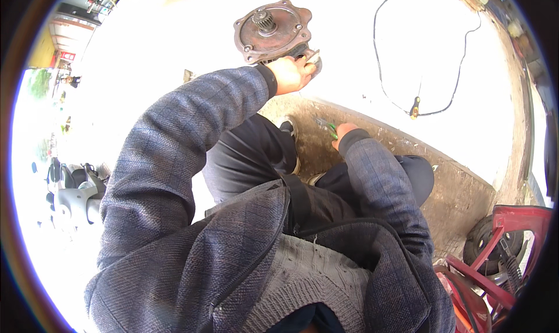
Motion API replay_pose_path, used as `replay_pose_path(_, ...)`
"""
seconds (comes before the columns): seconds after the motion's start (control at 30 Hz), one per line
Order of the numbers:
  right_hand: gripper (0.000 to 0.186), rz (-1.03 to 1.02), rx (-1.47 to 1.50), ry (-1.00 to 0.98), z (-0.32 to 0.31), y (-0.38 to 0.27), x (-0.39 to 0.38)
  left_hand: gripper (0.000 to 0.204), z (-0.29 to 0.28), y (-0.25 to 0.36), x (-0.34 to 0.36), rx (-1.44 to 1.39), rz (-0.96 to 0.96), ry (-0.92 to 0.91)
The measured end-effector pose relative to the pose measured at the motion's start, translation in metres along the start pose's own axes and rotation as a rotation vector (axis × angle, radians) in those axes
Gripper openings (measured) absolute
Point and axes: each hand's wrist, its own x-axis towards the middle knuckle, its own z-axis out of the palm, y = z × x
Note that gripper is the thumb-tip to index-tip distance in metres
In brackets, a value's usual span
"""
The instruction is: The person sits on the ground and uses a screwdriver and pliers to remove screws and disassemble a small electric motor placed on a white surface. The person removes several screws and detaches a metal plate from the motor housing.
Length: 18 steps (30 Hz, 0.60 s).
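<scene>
A round, rust-brown metal housing (pixel 285 34) with a scalloped flange lies on the bright floor at top centre. A toothed shaft (pixel 264 20) stands up from its face. My left hand (pixel 291 75) is at the housing's lower right edge, with its fingers closed. A small pale piece (pixel 314 57) shows by the fingertips, but glare hides what exactly they grip. Nearer to me, my right hand (pixel 346 132) is closed round green-handled pliers (pixel 331 129). Their grey jaws point up and left, away from the housing.
A thin black cable (pixel 377 59) loops over the floor on the right. Beside it lies a screwdriver (pixel 414 108) with a yellow and black handle. A red metal frame (pixel 513 217) and a black wheel (pixel 473 243) stand at lower right. A scooter (pixel 75 202) is at far left.
</scene>
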Motion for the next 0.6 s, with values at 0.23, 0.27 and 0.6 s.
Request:
replay_pose_path(0.23, 0.032, -0.022, 0.027, 0.053, 0.002, 0.003, -0.002, 0.018, -0.003, -0.001, -0.003, 0.001, -0.010, -0.039)
replay_pose_path(0.27, 0.032, -0.018, 0.024, 0.049, 0.002, 0.003, -0.002, 0.018, -0.002, 0.001, -0.002, -0.053, -0.072, -0.051)
replay_pose_path(0.6, 0.034, 0.038, -0.002, 0.009, 0.003, 0.001, 0.003, 0.016, 0.004, -0.006, -0.004, -0.067, 0.018, 0.075)
